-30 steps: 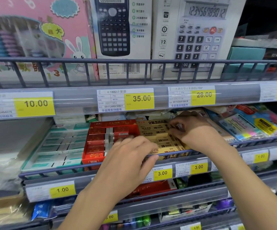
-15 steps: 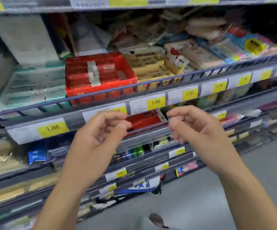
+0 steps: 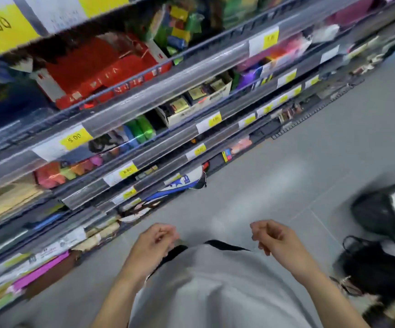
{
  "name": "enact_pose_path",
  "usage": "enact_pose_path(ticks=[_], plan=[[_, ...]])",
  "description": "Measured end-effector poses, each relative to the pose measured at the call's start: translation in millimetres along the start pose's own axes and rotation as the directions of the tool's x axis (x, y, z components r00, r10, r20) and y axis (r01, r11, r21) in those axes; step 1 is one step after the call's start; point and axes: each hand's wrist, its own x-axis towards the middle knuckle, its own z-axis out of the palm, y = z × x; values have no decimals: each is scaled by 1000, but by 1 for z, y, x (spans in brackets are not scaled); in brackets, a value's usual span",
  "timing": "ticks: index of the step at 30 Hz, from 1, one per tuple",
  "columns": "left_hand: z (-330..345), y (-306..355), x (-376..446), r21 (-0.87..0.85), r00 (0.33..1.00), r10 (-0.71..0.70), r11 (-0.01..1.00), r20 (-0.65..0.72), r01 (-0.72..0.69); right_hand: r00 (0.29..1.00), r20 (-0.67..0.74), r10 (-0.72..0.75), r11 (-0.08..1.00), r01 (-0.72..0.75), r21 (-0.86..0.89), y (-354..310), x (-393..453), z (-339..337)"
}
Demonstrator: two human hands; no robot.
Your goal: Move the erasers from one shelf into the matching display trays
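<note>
The view is blurred and tilted down along the shelves. A red box of erasers [image 3: 101, 69] lies behind the rail of a shelf at the upper left. Below it a white box [image 3: 191, 102] holds dark, gold-labelled packs. My left hand [image 3: 155, 242] hangs in front of my grey shirt with fingers loosely curled and nothing in them. My right hand [image 3: 274, 240] hangs beside it in the same way, also holding nothing. Both hands are well below and away from the shelves. The display trays are out of view.
Shelf rails with yellow price tags [image 3: 74, 138] run diagonally from the left edge to the upper right. Grey tiled floor [image 3: 286, 174] lies to the right. Black bags [image 3: 381, 216] sit on the floor at the right edge. A blue-and-white shoe [image 3: 182, 183] sticks out under the shelves.
The view has swung down from the eraser trays to the lower shelves and floor. Both hands have left the trays and dropped to my waist, holding nothing.
</note>
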Motion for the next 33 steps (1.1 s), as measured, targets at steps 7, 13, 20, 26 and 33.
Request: enact_pose_path(ticks=[7,13,20,26,33], plan=[[81,0,-12,149,999,-27,989,36,22,990,-76,116,993,-114,28,80,-26,-79],[144,29,-3,219,991,-34,976,130,5,985,-172,9,995,9,104,65,-16,-144],[216,92,39,274,966,3,959,260,-76,946,-321,-36,970,110,217,36,15,-215],[281,172,102,293,931,46,942,362,-161,914,-396,91,965,18,263,34,48,-270],[358,283,172,317,876,71,916,477,-246,858,-465,218,943,-63,326,20,76,-330]])
